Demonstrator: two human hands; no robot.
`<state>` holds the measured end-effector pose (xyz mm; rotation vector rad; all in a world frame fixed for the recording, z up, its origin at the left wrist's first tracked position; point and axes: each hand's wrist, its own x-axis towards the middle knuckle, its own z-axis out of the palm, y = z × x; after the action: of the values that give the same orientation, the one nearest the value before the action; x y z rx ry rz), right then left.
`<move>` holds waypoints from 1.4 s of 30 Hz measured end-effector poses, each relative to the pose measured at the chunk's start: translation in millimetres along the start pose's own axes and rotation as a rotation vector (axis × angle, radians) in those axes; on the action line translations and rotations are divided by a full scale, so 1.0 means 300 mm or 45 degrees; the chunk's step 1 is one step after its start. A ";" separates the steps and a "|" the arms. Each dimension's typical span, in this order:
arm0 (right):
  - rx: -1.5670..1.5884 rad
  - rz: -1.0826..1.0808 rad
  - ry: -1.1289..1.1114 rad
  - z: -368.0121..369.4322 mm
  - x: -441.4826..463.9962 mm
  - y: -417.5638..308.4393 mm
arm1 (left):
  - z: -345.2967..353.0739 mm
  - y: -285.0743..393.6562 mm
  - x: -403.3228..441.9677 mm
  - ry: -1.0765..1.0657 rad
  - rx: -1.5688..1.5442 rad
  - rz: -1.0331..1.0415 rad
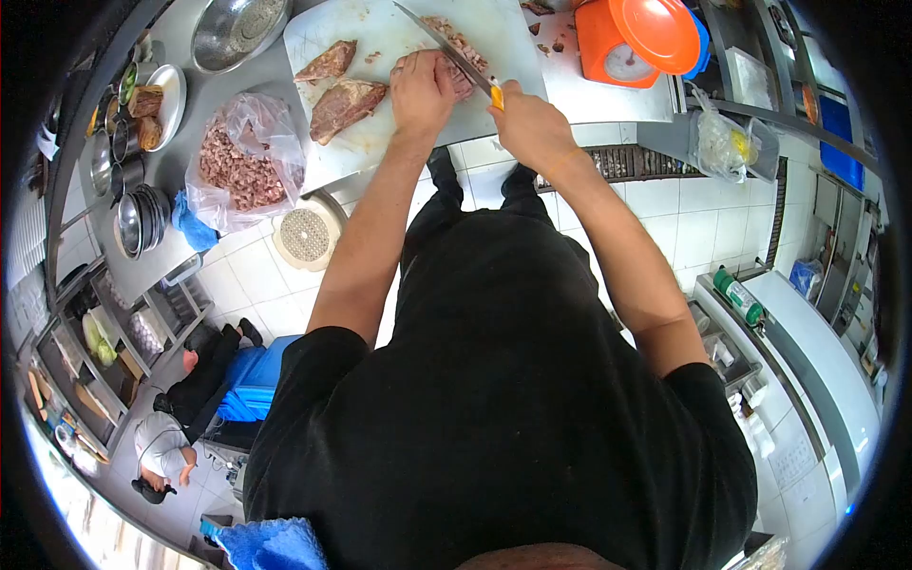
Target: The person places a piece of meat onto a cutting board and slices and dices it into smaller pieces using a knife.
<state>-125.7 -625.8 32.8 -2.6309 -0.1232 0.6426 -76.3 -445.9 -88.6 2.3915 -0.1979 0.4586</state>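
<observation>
The right hand [532, 128] is closed around the yellow handle of a knife [446, 46], whose blade points to the far left over the white cutting board [380, 38]. The left hand [423, 90] lies flat with its fingers close together on a piece of meat [460, 85], which sits on the board beside the blade. Small chopped meat [461, 43] is spread just beyond the blade, on the far side of the board. Two larger chunks [347, 106] lie apart from the hands, on the left part of the board, one nearer than the other.

Left of the board, an open plastic bag [261, 119] holds diced meat [233, 171], with a blue cloth [194, 223] and stacked bowls [142, 220] to its left. A metal bowl [237, 33] stands farther away, and a white plate [171, 100] with browned chunks is at the far left. An orange scale [608, 57] stands right of the board. Another person [166, 446] is well apart at the near left.
</observation>
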 end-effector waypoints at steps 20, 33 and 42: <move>0.052 -0.016 0.039 0.181 0.079 0.005 | 0.015 -0.025 -0.022 0.004 0.181 0.076; -0.084 0.002 -0.037 -0.007 -0.135 -0.029 | -0.015 -0.028 -0.054 0.116 0.070 0.087; -0.058 0.071 -0.068 0.095 -0.109 -0.015 | -0.009 -0.023 -0.043 0.062 0.158 0.122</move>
<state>-167.9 -616.8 25.6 -2.6697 -0.0817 0.7370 -87.3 -438.7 -95.6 2.4970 -0.2696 0.5888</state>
